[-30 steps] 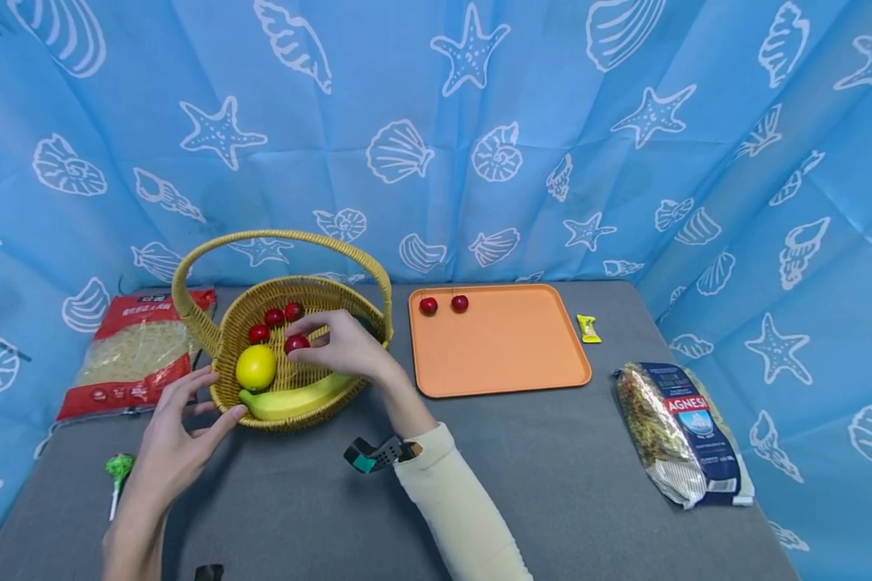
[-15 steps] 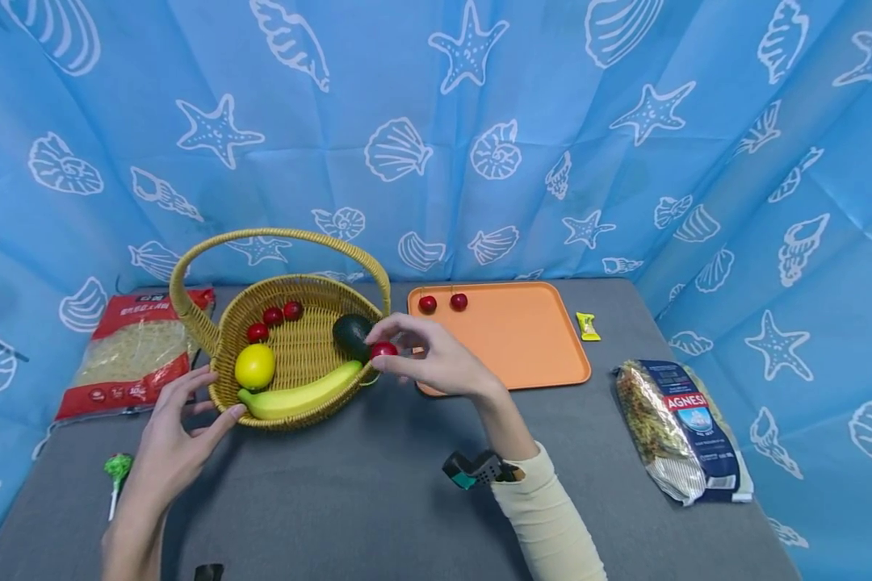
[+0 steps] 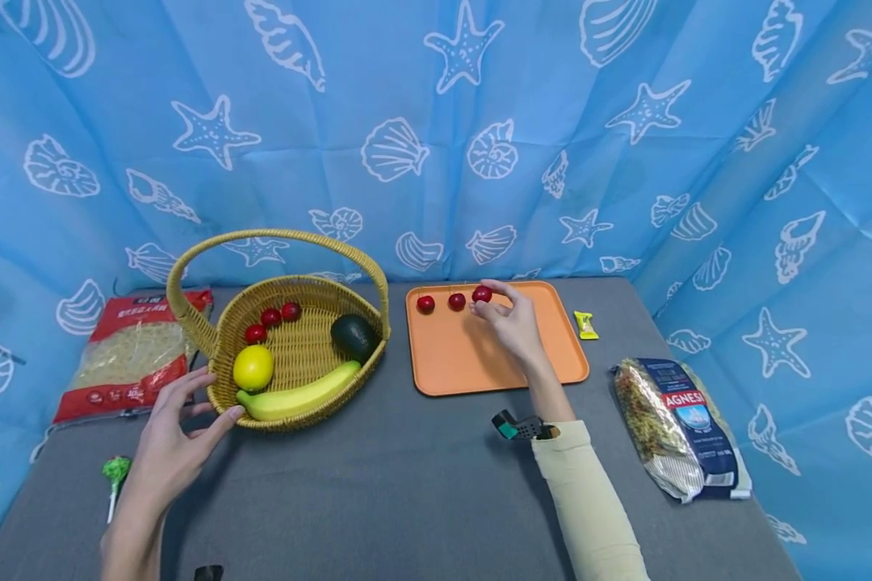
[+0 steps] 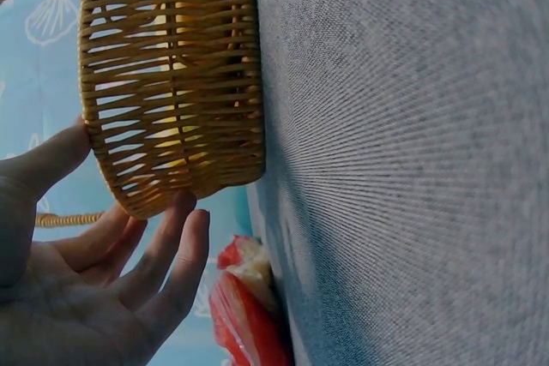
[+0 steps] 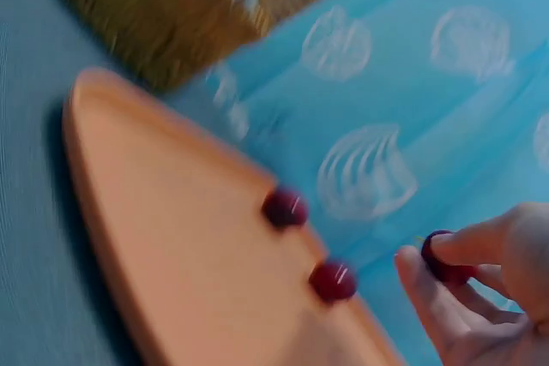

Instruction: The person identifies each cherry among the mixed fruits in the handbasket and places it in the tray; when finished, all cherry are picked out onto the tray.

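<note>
My right hand pinches a dark red cherry between thumb and fingers, above the far part of an orange tray. Two more cherries, a left one and a right one, sit in a row along the tray's far edge. On the left stands a wicker basket with a tall handle. My left hand holds the basket's left rim, thumb on one side and fingers on the other. Inside it are a lemon, a banana, an avocado and several cherries.
Behind the basket's left side lies a red-and-clear food bag. A green lollipop is near the left arm. To the right are a small yellow wrapped candy and an Agnesi pasta bag. A blue shell-patterned curtain backs the grey table.
The right hand has carried the cherry out of the basket, rightward to over the tray beside the other two. The avocado is now uncovered. The left hand stays on the basket rim.
</note>
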